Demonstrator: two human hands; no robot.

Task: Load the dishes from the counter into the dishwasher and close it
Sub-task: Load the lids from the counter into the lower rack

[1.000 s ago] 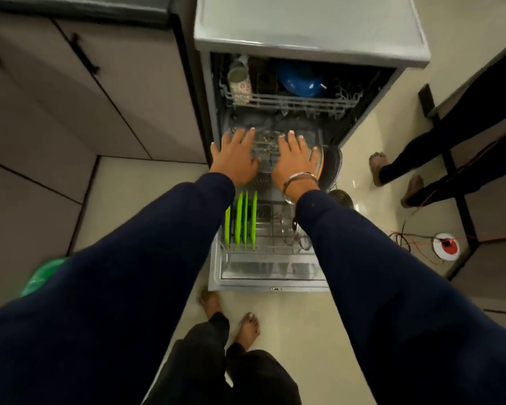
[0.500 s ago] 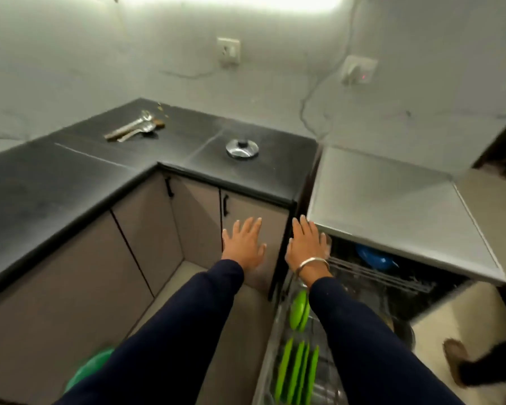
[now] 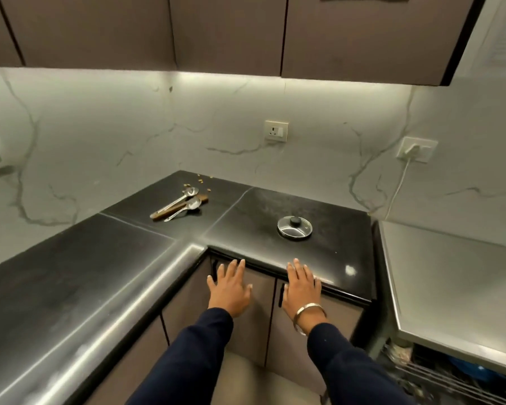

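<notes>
A small glass pot lid [image 3: 294,227] with a black knob lies on the black counter [image 3: 70,273], right of the corner. Two metal spoons [image 3: 184,204] and a brown-handled utensil lie together further back near the wall. My left hand [image 3: 231,287] and my right hand [image 3: 303,285], which wears a metal bangle, are stretched forward with straight fingers and hold nothing, in front of the counter's edge. The open dishwasher [image 3: 456,375] shows at the lower right, with its upper rack and something blue inside.
The dishwasher's grey top [image 3: 450,287] adjoins the counter on the right. Brown cabinet doors [image 3: 246,331] stand below the counter and wall cupboards [image 3: 216,30] hang above. A plugged-in socket [image 3: 416,149] and its white cable are on the marble wall. Small crumbs lie near the spoons.
My view has swung up and left from the dishwasher's lower rack to the counter. Both empty hands have risen from the rack to the counter's front edge.
</notes>
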